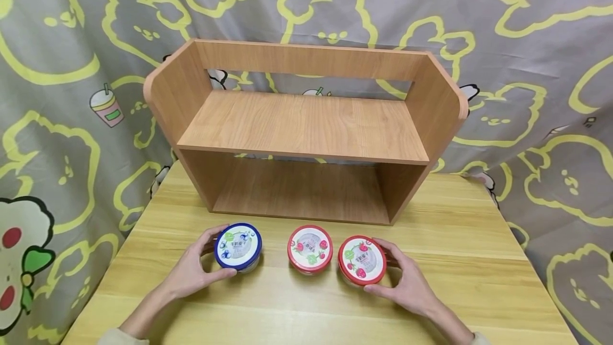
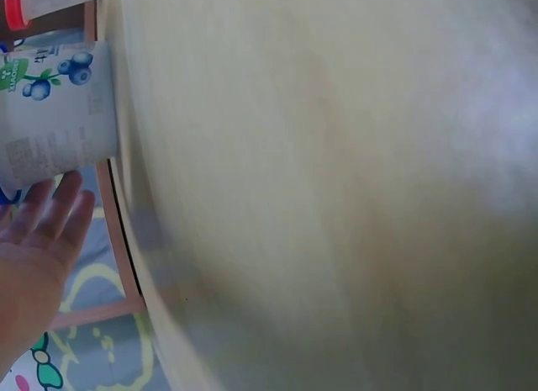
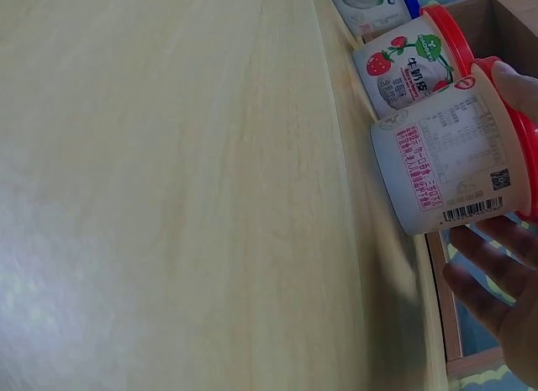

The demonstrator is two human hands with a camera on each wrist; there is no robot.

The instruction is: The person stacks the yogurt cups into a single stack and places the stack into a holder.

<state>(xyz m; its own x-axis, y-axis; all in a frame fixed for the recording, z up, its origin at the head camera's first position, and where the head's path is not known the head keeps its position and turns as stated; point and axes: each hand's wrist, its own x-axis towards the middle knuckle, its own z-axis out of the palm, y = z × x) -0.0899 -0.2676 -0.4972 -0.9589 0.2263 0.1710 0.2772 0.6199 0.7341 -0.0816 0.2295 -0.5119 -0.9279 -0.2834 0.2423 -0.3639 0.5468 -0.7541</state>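
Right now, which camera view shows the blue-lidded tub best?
The head view: it looks down on the blue-lidded tub, showing its printed lid and the left hand gripping it. The left wrist view shows its blueberry-printed side, cropped; the right wrist view, only part, at the top edge.

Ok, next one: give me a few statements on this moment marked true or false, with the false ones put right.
1. The left grip holds the blue-lidded tub. True.
2. The right grip holds the middle tub. False: it holds the rightmost tub.
3. A tub stands inside the shelf unit. False: all three are in front of it.
4. The middle and rightmost tubs are both red-lidded. True.
5. The rightmost tub's side shows a barcode. True.
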